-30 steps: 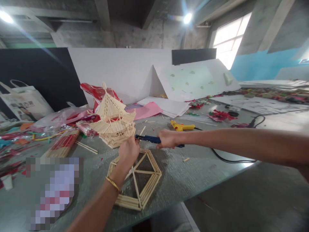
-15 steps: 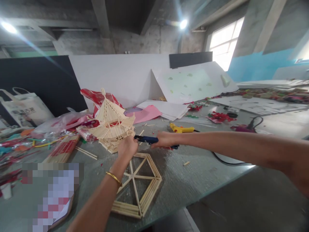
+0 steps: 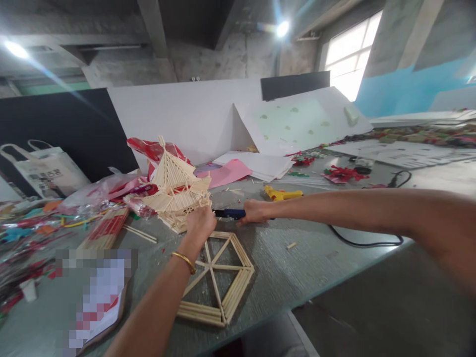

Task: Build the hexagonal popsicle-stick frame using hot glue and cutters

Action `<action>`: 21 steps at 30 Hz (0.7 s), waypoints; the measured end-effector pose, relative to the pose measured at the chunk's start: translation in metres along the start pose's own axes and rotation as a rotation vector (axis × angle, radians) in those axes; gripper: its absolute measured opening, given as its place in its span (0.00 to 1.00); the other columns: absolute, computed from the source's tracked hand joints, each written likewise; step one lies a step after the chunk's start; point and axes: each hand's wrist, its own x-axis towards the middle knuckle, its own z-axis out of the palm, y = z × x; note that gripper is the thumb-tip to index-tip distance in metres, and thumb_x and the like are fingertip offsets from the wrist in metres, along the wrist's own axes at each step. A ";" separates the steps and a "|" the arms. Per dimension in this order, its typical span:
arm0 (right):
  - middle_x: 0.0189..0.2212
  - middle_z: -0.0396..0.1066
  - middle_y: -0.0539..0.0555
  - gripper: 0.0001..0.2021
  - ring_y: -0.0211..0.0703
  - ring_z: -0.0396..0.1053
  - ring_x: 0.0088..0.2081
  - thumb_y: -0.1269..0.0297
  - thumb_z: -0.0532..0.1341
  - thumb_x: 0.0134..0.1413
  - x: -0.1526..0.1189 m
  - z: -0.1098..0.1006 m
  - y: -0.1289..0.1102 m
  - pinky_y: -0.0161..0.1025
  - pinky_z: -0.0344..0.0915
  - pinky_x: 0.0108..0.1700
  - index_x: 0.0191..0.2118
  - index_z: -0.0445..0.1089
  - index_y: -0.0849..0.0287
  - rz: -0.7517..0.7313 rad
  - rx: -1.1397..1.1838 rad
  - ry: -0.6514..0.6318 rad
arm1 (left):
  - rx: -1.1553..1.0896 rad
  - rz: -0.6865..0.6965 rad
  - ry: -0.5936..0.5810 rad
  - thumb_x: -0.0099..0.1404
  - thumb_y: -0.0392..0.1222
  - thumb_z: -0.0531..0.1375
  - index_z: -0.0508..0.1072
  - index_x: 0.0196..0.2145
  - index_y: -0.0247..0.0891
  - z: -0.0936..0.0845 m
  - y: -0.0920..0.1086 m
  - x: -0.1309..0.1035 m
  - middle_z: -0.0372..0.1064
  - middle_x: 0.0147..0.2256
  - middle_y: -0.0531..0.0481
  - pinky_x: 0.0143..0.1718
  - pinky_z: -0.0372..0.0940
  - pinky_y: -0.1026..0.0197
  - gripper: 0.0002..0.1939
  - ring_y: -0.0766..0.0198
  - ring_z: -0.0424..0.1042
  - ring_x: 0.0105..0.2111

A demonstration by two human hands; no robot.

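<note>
**R hand on blue tool, L hand at its tip**

Head view: R hand (image 3: 256, 211) grips the blue tool (image 3: 234, 213), fingers wrapped round handle. L hand (image 3: 201, 221) at tool's far end, fingers curled closed; can't tell what, if anything, they pinch. Spoked stick frame (image 3: 210, 266) flat on tbl (image 3: 293, 270), just below L hand. Stick tower (image 3: 178, 202) stands behind L hand; yellow glue gun (image 3: 283, 195) lies beyond R hand.

A pale tote bag (image 3: 55, 171) is standing in front of a black board (image 3: 65, 134), and a large white board (image 3: 186, 111) is rising beside that. A panel with green marks (image 3: 297, 121) is leaning at a slant. A pink sheet (image 3: 236, 172) is lying next to white sheets (image 3: 264, 163); a red decoration (image 3: 344, 173) is resting farther right. Something flat, perhaps a phone (image 3: 102, 302), is lying near the front, largely pixelated. Daylight is coming through a window (image 3: 351, 57).
</note>
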 end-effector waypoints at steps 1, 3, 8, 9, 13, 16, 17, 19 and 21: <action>0.13 0.58 0.47 0.21 0.35 0.60 0.18 0.47 0.59 0.47 0.000 -0.001 0.000 0.31 0.57 0.22 0.22 0.66 0.64 -0.001 -0.014 -0.007 | -0.004 0.007 0.012 0.61 0.37 0.50 0.74 0.35 0.30 -0.004 -0.002 0.001 0.73 0.36 0.30 0.39 0.63 0.55 0.14 0.49 0.73 0.41; 0.14 0.60 0.49 0.24 0.36 0.61 0.17 0.43 0.59 0.45 0.000 -0.002 -0.001 0.33 0.59 0.21 0.23 0.67 0.64 0.001 -0.038 -0.045 | -0.022 0.019 0.033 0.61 0.37 0.50 0.74 0.35 0.31 -0.011 -0.006 0.001 0.73 0.36 0.31 0.38 0.62 0.54 0.14 0.49 0.72 0.40; 0.25 0.71 0.61 0.31 0.47 0.71 0.27 0.37 0.53 0.47 -0.004 -0.003 -0.010 0.39 0.65 0.30 0.29 0.72 0.67 0.023 -0.162 0.033 | -0.144 0.046 0.041 0.61 0.43 0.51 0.74 0.30 0.37 -0.019 -0.009 -0.013 0.74 0.32 0.42 0.35 0.60 0.59 0.13 0.55 0.72 0.36; 0.29 0.72 0.64 0.33 0.52 0.72 0.33 0.36 0.53 0.47 -0.005 -0.001 -0.012 0.42 0.66 0.33 0.32 0.73 0.68 0.036 -0.200 0.087 | -0.179 0.045 0.034 0.61 0.45 0.52 0.74 0.29 0.38 -0.019 -0.009 -0.016 0.74 0.30 0.45 0.34 0.60 0.60 0.14 0.57 0.72 0.35; 0.42 0.70 0.70 0.34 0.60 0.68 0.45 0.38 0.52 0.49 -0.002 0.008 -0.018 0.48 0.64 0.43 0.44 0.71 0.67 0.111 -0.313 0.267 | -0.311 0.029 0.023 0.61 0.49 0.52 0.75 0.30 0.39 -0.017 -0.010 -0.027 0.73 0.26 0.51 0.29 0.58 0.64 0.16 0.62 0.71 0.30; 0.45 0.69 0.71 0.36 0.62 0.67 0.46 0.37 0.51 0.50 0.009 0.016 -0.019 0.52 0.62 0.44 0.49 0.69 0.69 0.138 -0.347 0.348 | -0.363 0.010 0.044 0.61 0.50 0.51 0.75 0.33 0.39 -0.018 -0.011 -0.035 0.73 0.27 0.52 0.30 0.57 0.64 0.17 0.63 0.71 0.30; 0.45 0.69 0.71 0.37 0.63 0.67 0.46 0.37 0.52 0.49 0.014 0.016 -0.018 0.52 0.62 0.45 0.49 0.69 0.69 0.134 -0.353 0.364 | -0.375 0.008 0.053 0.61 0.50 0.52 0.75 0.33 0.39 -0.019 -0.010 -0.038 0.73 0.28 0.52 0.30 0.58 0.64 0.17 0.63 0.71 0.30; 0.46 0.68 0.69 0.37 0.63 0.65 0.48 0.35 0.53 0.46 0.023 0.010 -0.013 0.51 0.61 0.46 0.47 0.70 0.68 0.114 -0.351 0.374 | -0.417 0.014 0.069 0.61 0.50 0.52 0.75 0.32 0.39 -0.021 -0.009 -0.046 0.74 0.29 0.52 0.32 0.58 0.64 0.16 0.62 0.71 0.31; 0.46 0.70 0.64 0.34 0.57 0.66 0.47 0.36 0.53 0.48 0.028 -0.009 -0.002 0.45 0.62 0.46 0.45 0.72 0.63 0.109 -0.330 0.372 | -0.484 0.031 0.086 0.61 0.50 0.53 0.75 0.32 0.40 -0.024 -0.009 -0.057 0.74 0.30 0.52 0.33 0.59 0.63 0.15 0.62 0.71 0.32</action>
